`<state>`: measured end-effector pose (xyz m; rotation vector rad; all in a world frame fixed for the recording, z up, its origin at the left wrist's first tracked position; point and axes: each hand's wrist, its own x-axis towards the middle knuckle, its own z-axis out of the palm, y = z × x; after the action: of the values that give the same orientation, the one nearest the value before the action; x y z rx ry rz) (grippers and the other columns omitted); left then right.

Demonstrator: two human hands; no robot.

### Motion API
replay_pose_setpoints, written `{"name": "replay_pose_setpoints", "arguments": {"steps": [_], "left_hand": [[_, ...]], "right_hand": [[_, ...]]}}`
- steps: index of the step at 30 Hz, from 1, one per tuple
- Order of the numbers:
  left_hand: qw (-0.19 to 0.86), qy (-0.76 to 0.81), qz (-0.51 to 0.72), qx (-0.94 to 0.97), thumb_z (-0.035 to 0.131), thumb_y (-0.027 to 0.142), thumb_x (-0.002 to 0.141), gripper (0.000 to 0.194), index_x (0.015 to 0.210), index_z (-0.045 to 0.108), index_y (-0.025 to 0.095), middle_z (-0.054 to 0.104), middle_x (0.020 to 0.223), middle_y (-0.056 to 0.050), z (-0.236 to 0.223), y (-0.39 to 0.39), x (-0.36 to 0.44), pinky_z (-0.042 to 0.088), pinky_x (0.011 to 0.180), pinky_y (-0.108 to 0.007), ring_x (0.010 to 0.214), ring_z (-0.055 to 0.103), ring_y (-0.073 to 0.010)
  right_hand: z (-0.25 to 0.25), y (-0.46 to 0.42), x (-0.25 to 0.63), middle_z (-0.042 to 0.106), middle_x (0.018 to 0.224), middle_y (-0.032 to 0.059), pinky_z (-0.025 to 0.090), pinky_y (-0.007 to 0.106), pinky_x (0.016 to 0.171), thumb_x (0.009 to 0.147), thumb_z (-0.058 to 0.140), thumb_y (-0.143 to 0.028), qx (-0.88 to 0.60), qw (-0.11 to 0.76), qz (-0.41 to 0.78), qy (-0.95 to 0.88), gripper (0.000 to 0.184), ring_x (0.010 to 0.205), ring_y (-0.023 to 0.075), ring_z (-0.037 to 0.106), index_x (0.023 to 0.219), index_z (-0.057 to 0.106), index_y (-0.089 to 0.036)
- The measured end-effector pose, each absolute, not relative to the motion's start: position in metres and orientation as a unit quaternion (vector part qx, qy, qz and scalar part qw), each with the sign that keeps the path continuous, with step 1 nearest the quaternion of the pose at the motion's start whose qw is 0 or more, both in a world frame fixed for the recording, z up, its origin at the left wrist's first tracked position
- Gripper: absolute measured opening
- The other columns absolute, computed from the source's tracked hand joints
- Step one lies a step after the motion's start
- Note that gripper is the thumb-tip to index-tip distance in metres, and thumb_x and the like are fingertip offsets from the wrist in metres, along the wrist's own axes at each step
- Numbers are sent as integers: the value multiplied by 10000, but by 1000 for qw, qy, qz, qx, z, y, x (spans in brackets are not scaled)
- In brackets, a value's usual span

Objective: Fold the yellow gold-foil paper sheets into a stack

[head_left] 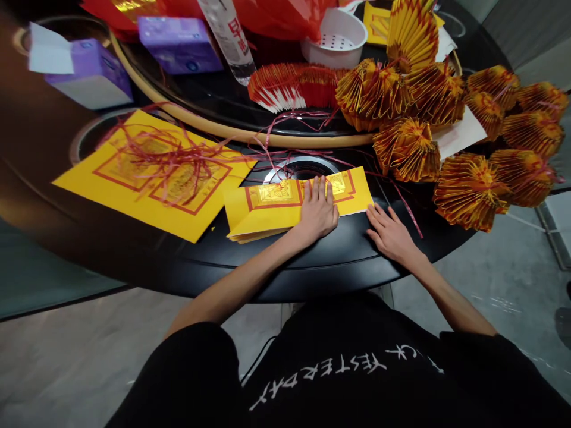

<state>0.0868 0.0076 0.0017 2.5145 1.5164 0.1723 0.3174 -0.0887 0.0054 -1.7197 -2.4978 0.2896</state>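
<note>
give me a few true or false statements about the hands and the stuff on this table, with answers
1. The left hand presses on folded yellow joss paper. True.
2. The right hand rests on that folded paper too. False: it lies flat on the black tabletop beside the paper.
3. Red ribbon strands lie across an unfolded yellow sheet. True.
4. The pleated gold paper fans lie to the left of the hands. False: they lie to the right of the hands.
</note>
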Motion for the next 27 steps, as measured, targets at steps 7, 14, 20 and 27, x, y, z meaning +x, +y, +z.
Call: {"name": "replay_pose_setpoints", "arguments": {"steps": [7,14,20,27], "left_hand": [[90,510,63,853,411,307,963,756,1599,337,-97,222,1719,-292,0,9,87,68,1331,-608,1643,130,-392],[73,516,65,851,373,316,987,756,1592,313,-134,223,1709,-308,-3,7,86,131,1329,-576,1638,151,-396],[66,516,72,851,381,318,991,739,1602,334,-95,242,1713,-279,-5,6,85,129,1329,-568,1639,165,-375],[76,519,73,848,377,320,990,750,1603,318,-108,231,1717,-283,-5,5,86,120,1332,-564,1643,154,-375]], "right_hand": [[28,-121,345,618,1502,214,368,568,1220,1087,318,-419,-623,126,37,-771,612,1488,345,480,1548,507,-64],[67,-28,296,774,1069,189,498,364,878,1125,225,-468,-614,7,33,-789,659,1033,296,708,1069,775,-111],[59,25,280,787,1111,249,499,337,819,1108,261,-572,-571,-139,53,-807,746,1053,323,747,1125,803,-60],[60,33,280,806,990,199,420,287,698,1077,396,-572,-565,-132,111,-807,647,884,253,731,1056,830,-93]]}}
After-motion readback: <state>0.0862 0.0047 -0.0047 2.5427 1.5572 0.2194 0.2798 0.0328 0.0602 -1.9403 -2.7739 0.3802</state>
